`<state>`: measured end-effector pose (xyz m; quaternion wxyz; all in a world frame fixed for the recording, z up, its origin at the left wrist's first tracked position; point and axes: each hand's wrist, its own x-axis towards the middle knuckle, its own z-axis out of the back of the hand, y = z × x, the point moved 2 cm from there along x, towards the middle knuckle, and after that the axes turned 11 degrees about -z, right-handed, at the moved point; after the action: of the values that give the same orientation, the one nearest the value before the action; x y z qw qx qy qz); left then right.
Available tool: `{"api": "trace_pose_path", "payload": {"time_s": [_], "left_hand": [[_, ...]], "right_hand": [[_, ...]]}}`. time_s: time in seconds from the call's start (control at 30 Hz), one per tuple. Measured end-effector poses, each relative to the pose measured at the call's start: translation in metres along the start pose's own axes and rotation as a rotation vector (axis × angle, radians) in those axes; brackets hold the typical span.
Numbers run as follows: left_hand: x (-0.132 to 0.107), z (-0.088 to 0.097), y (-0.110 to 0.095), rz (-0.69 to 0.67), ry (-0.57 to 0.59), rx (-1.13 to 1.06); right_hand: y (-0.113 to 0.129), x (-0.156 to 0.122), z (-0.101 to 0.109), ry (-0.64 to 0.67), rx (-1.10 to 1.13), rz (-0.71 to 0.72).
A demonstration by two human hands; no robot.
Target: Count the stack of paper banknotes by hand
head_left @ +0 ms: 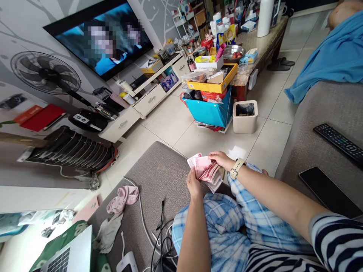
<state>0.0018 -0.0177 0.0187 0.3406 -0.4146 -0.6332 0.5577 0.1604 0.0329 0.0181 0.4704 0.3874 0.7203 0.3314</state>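
A fanned stack of pinkish-red banknotes [209, 170] is between my two hands, above my lap in blue plaid trousers. My left hand [194, 185] grips the stack at its left side, thumb on top. From the right, my right hand [222, 160] pinches the upper edge of a note; a beige watch [237, 168] is on that wrist. Several notes spread out below and to the right of the left thumb. How many there are, I cannot tell.
The grey sofa [153, 170] bears tangled cables [161, 230], a pink cloth [123, 198], a laptop [68, 253], a phone [329, 190] and a remote control [340, 141]. On the tiled floor ahead stand a bin [245, 124] and a blue box [208, 109]. Another person's leg under a blue cover [326, 56] is at right.
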Motion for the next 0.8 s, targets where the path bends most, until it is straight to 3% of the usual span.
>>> {"api": "trace_pose_path", "payload": {"time_s": [0.23, 0.47, 0.8], "left_hand": [[0.0011, 0.0014, 0.0037, -0.014, 0.006, -0.008], [-0.003, -0.0013, -0.0022, 0.018, 0.017, -0.056], [-0.0013, -0.0015, 0.002, -0.002, 0.089, -0.078]], "right_hand": [[0.0024, -0.0016, -0.0008, -0.005, -0.005, 0.006], [0.006, -0.0051, -0.0012, 0.078, -0.076, 0.004], [0.0067, -0.0044, -0.0007, -0.043, -0.112, 0.029]]}}
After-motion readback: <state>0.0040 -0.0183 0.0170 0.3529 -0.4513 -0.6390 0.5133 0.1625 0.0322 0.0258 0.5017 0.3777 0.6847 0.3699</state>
